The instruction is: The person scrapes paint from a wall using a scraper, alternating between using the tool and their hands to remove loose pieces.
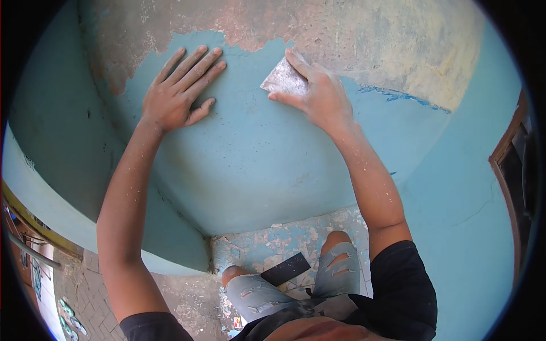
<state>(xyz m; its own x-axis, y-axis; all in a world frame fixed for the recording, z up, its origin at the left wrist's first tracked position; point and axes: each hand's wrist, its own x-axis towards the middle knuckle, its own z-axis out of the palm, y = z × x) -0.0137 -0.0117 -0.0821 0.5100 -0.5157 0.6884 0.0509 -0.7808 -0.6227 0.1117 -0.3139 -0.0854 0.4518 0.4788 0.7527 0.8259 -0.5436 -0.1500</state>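
My left hand (177, 94) lies flat against the blue painted wall (239, 153), its fingers spread just below the ragged edge of the paint. My right hand (324, 94) grips a folded piece of sandpaper (285, 78) between thumb and fingers and holds it to the wall. The sandpaper looks whitish with dust. Above both hands, a wide patch of bare plaster (273, 23) shows grey, pink and yellowish. A strip of darker blue paint (404, 98) edges this patch to the right.
Paint flakes cover the floor (273, 241) below, around my knees. A black rectangular piece (286, 269) lies between my legs. To the left a low curved wall (62, 199) juts out, with sandals (71, 321) on the paving beyond. A wooden frame (506, 148) stands at far right.
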